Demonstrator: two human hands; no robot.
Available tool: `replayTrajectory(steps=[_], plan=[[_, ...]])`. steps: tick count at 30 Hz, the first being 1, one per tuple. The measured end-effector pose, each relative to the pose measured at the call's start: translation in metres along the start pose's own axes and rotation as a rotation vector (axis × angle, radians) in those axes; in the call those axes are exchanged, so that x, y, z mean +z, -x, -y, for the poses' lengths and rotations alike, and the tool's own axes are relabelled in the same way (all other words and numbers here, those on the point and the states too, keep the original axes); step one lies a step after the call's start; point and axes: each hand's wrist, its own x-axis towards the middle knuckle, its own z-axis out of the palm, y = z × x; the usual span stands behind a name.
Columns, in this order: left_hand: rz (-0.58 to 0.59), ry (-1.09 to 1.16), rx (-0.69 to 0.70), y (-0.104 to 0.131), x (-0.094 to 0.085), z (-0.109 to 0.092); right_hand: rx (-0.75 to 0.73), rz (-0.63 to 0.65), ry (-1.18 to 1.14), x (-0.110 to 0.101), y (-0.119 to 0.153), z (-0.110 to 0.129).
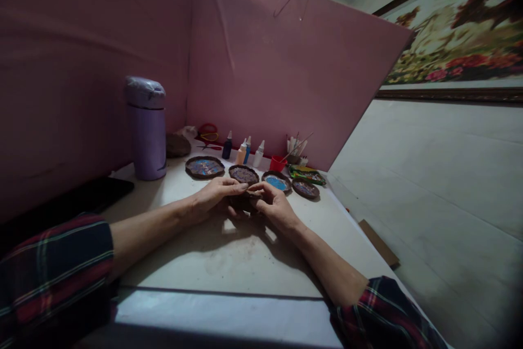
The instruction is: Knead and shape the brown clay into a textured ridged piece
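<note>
Both hands meet over the middle of the white table, around a dark brown clay piece (244, 203). My left hand (218, 195) holds its left side, thumb on top and fingers below. On the other side, my right hand (275, 207) grips the edge between thumb and fingers. The fingers hide much of the piece. Just beyond are brown dishes: one with blue and purple patches (205, 167), a speckled one (244, 175), one with a blue centre (277, 182) and a darker one (305, 188).
A purple flask (147, 131) stands at the left, beside a dark flat object (102, 196). Small bottles (258, 154), a red cup (278, 163), tools (297, 145), scissors (212, 147) and a brown lump (177, 145) line the back. Pink panels (286, 77) rise behind.
</note>
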Motion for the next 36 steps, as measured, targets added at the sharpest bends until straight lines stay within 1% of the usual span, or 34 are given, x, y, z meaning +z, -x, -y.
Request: replayTrajectory(steps=[2, 4, 7, 8, 11, 18, 23, 25, 31, 36], plan=[[-0.038, 0.025, 0.011, 0.000, 0.000, -0.001, 0.021, 0.051, -0.023, -0.001, 0.000, 0.001], [-0.066, 0.036, 0.022, 0.001, 0.001, -0.002, 0.062, 0.064, -0.033, -0.002, 0.000, 0.001], [-0.050, 0.003, 0.007, 0.003, 0.003, -0.003, 0.138, -0.037, -0.017, -0.001, -0.002, -0.004], [-0.046, -0.012, 0.000, 0.003, 0.003, -0.003, 0.149, -0.051, -0.002, -0.001, -0.003, -0.005], [-0.040, -0.052, -0.011, 0.003, 0.004, -0.002, 0.137, -0.073, 0.032, 0.000, -0.004, -0.008], [-0.038, -0.092, 0.000, 0.004, 0.003, -0.002, 0.171, -0.083, -0.062, 0.002, -0.002, -0.007], [-0.024, -0.037, 0.050, 0.003, 0.001, 0.000, 0.191, -0.095, -0.120, 0.003, -0.001, -0.004], [-0.033, -0.048, 0.063, 0.002, 0.000, 0.002, 0.192, -0.098, -0.132, 0.004, 0.000, -0.003], [-0.039, -0.102, 0.077, 0.001, -0.001, 0.003, 0.189, -0.106, -0.135, 0.005, 0.000, -0.002], [-0.047, -0.129, 0.066, 0.002, 0.000, 0.002, 0.158, -0.087, -0.110, 0.004, 0.001, -0.003]])
